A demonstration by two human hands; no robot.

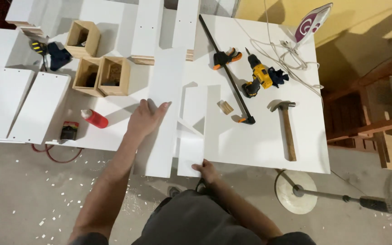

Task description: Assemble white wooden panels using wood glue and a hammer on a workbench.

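White table (pixel 268 149) — boards (pixel 162 113), hammer (pixel 286 127), drill (pixel 257 79), clamp (pixel 225 59), glue bottle (pixel 95 119).

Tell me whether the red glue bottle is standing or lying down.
Lying down. The red bottle rests on its side on the white table, its white cap pointing up-left, beside a small black-and-red tool.

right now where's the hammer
In the head view the hammer lies on the right part of the white table, just right of the long bar clamp and below the yellow drill.
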